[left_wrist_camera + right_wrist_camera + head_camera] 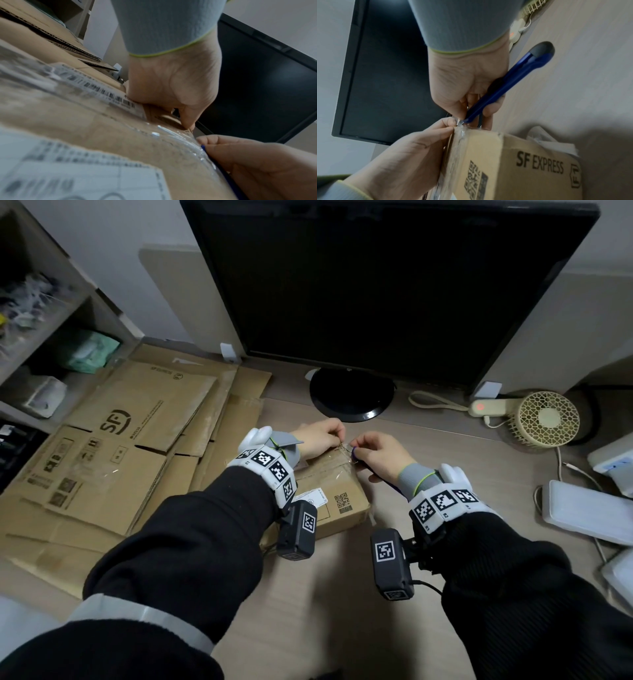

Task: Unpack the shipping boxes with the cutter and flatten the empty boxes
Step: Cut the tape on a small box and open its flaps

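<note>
1. Shipping box [337, 501]: brown cardboard, taped shut, labelled, QR code printed; frame centre.
2. Cutter [501, 89]: blue body, blade tip at taped far edge.
3. Flattened boxes [113, 446]: stacked, frame left.

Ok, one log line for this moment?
step: cutting tape | right hand: holds cutter | left hand: pinches tape | box: sealed

1. I see a black monitor [387, 278] at the back of the wooden desk [342, 594], its screen dark, on a round black stand [352, 395].
2. To my right sits a small cream desk fan [548, 419], with a cream power strip [493, 407] just beside it, its red light glowing.
3. Near the right edge lies a flat white device [585, 511] with a cable.
4. On my left stands a shelf unit [51, 313]; one compartment holds a green tissue pack [90, 352].
</note>
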The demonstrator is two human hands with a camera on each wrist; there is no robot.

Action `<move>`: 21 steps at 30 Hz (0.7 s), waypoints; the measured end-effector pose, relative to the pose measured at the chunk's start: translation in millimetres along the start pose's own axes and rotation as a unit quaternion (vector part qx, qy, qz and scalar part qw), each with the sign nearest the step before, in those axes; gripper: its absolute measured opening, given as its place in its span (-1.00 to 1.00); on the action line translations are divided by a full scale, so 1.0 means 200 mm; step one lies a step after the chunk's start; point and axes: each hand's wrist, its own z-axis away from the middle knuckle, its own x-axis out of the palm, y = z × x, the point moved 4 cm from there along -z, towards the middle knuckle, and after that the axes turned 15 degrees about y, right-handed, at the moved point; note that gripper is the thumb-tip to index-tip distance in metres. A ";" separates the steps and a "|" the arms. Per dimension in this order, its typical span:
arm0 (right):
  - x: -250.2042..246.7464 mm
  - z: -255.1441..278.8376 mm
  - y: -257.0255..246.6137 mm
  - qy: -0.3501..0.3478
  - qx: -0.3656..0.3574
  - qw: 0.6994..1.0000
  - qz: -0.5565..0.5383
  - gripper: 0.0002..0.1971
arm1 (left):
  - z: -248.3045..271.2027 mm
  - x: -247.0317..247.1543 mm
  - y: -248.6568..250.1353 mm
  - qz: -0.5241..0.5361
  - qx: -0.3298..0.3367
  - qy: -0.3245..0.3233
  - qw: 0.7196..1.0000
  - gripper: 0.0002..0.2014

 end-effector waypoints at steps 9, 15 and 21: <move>-0.04 -0.02 0.00 -0.045 -0.016 0.998 0.034 -0.86 | 0.00 0.00 0.00 -0.022 -0.004 0.006 1.000 -0.76; -0.04 -0.02 0.00 -0.057 -0.042 0.997 0.044 -0.86 | 0.00 0.00 0.00 -0.032 -0.007 0.016 0.999 -0.76; -0.06 0.00 0.02 -0.059 -0.049 0.996 0.051 -0.86 | 0.02 0.00 0.01 -0.043 -0.006 0.030 0.999 -0.82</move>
